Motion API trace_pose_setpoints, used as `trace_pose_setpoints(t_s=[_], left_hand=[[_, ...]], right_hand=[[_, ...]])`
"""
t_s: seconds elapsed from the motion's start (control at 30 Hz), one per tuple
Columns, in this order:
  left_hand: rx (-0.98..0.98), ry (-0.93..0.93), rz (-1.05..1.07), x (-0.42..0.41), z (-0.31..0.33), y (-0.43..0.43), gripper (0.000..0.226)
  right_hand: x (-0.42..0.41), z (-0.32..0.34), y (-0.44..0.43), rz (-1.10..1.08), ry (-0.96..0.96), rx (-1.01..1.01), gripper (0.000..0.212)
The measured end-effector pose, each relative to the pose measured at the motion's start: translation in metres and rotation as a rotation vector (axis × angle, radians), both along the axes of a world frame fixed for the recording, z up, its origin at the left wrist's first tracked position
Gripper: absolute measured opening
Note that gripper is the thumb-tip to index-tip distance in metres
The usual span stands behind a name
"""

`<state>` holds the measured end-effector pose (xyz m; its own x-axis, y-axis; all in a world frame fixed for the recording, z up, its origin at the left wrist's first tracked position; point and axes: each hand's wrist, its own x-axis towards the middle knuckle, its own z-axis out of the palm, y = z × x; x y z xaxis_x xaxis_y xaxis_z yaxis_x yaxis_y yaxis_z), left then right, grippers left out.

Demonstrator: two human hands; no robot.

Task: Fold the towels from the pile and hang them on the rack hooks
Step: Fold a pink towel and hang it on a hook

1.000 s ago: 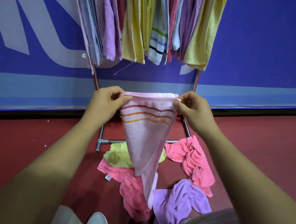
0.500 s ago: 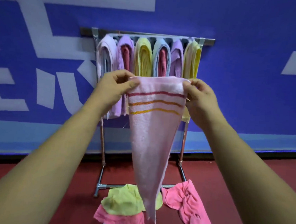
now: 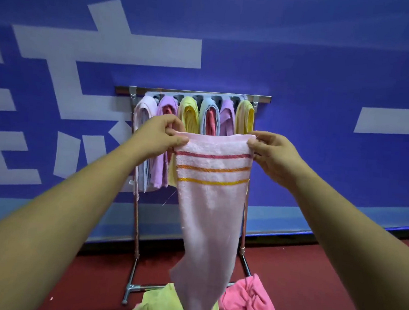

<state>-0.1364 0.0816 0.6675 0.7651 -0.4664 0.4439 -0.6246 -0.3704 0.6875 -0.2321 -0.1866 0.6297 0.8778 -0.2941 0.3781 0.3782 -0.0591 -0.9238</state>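
Pink striped towel (image 3: 209, 215), one, three stripes, pinched at top corners by left hand (image 3: 158, 137) and right hand (image 3: 274, 152), hanging before rack (image 3: 135, 222). Hung towels (image 3: 244, 119), six. Loose on red floor (image 3: 322, 284), two: yellow-green towel (image 3: 156, 304), coral towel (image 3: 251, 301). Behind, blue wall (image 3: 301, 64), white lettering.

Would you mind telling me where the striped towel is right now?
In the head view, the striped towel hangs centre frame, its top corners pinched by the left hand and right hand, in front of the rack.

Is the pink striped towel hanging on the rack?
No; left hand and right hand hold the pink striped towel before the metal rack.
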Motion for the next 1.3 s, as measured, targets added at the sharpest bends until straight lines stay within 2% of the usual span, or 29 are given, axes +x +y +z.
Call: trace_pose_setpoints(t_s=[0.07,0.17,0.47,0.57,0.7,0.83,0.97,1.1,1.23,1.3], left_hand=[[0.068,-0.042,0.026,-0.002,0.005,-0.001,0.020],[0.097,0.000,-0.025,-0.009,0.009,-0.004,0.008],[0.165,0.172,-0.411,-0.045,0.020,-0.010,0.017],[0.191,0.185,-0.508,-0.055,0.027,-0.014,0.014],[0.249,0.221,-0.580,-0.057,0.030,-0.018,0.025],[0.338,-0.041,-0.422,-0.060,0.031,-0.025,0.017],[0.272,-0.185,-0.273,-0.057,0.028,-0.034,0.011],[0.190,-0.238,-0.193,-0.058,0.023,-0.045,0.010],[0.104,-0.289,-0.073,-0.056,0.024,-0.051,0.009],[0.076,-0.289,-0.028,-0.052,0.023,-0.051,0.012]], right_hand=[[-0.007,0.005,-0.003,0.048,0.047,-0.079,0.019],[-0.013,0.010,-0.007,0.009,0.024,-0.090,0.010],[-0.012,0.013,-0.020,-0.112,0.046,-0.166,0.013],[-0.010,0.015,-0.018,-0.117,0.057,-0.191,0.018],[-0.009,0.017,-0.017,-0.159,0.071,-0.206,0.022],[-0.010,0.017,-0.010,-0.180,0.074,-0.275,0.015],[-0.014,0.020,0.008,-0.227,0.022,-0.394,0.008],[-0.015,0.024,0.027,-0.125,-0.049,-0.276,0.017],[-0.014,0.030,0.039,0.078,-0.058,-0.133,0.002],[-0.013,0.030,0.041,0.172,-0.044,-0.079,0.017]])
